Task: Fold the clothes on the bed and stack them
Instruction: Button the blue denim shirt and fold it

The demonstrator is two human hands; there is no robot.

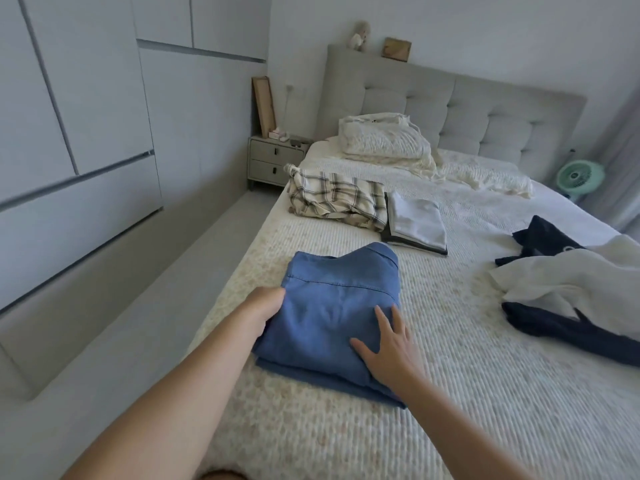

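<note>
Centrally, near the bed's (450, 393) left edge, one folded blue garment (329, 313) is gripped at its side by the left hand (265, 306) and pressed flat by the right hand (388, 348), fingers spread. One folded stack (415, 223) and one plaid garment (336, 199) lie beyond.

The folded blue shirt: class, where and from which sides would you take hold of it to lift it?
Probably the blue shirt by its two side edges, hands slid underneath from left and right: it lies flat in loose layers that would otherwise slip apart.
</note>
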